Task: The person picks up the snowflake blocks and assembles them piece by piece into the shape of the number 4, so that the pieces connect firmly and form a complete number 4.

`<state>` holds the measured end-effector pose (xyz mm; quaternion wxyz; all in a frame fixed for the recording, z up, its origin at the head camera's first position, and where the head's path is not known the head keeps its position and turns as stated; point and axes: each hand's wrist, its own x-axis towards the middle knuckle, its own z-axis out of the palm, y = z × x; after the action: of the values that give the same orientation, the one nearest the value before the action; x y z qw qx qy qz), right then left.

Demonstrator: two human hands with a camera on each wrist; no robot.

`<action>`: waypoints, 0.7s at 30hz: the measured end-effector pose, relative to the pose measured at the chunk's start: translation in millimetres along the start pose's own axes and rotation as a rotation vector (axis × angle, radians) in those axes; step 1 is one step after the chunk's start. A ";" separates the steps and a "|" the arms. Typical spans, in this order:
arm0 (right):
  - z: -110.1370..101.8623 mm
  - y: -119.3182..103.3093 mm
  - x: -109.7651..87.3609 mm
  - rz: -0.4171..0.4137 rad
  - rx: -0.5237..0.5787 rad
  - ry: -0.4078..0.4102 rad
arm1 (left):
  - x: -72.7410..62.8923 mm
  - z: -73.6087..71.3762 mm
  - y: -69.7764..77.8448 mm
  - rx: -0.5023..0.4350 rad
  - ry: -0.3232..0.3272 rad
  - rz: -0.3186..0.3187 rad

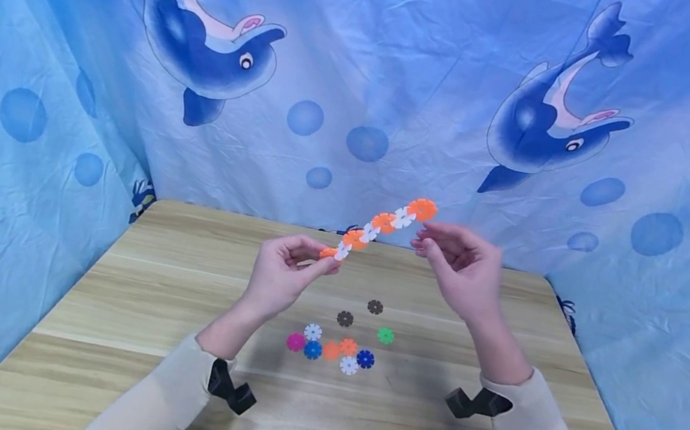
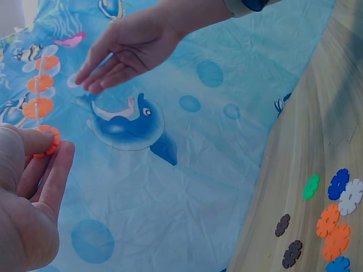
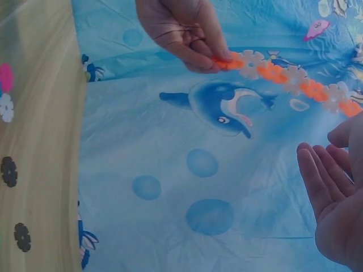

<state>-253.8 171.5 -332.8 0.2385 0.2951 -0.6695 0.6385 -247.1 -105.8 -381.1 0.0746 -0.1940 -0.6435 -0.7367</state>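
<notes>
A chain of orange and white snowflake discs (image 1: pixel 385 222), linked in turn, slants up to the right above the table. My left hand (image 1: pixel 289 272) pinches the orange disc at its lower end between thumb and fingers, as the left wrist view also shows (image 2: pixel 35 192). Near the upper end is my right hand (image 1: pixel 462 269), fingers relaxed and nothing held. In the right wrist view that hand (image 3: pixel 337 192) appears apart from the chain (image 3: pixel 295 78), just below its far orange disc.
Loose discs lie mid-table: two dark brown (image 1: pixel 345 318), a green one (image 1: pixel 385 336), a pink one (image 1: pixel 295 342), and several blue, white and orange ones (image 1: pixel 331 350). A blue curtain with dolphins (image 1: pixel 371 60) hangs behind the wooden table (image 1: pixel 169 284).
</notes>
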 end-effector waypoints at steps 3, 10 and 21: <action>-0.1 5.4 -5.9 0.030 -0.022 -0.005 | 0.2 -0.3 -0.7 -0.002 -0.004 0.005; -0.1 21.5 -22.3 0.142 -0.174 -0.065 | 0.2 -1.4 0.0 -0.005 -0.011 0.013; 6.8 47.0 -47.8 0.201 -0.278 -0.168 | -0.4 -1.4 2.9 0.022 -0.012 0.028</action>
<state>-252.2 169.5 -400.1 0.1553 0.2431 -0.7951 0.5335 -245.9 -107.7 -378.7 0.0833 -0.2067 -0.6491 -0.7273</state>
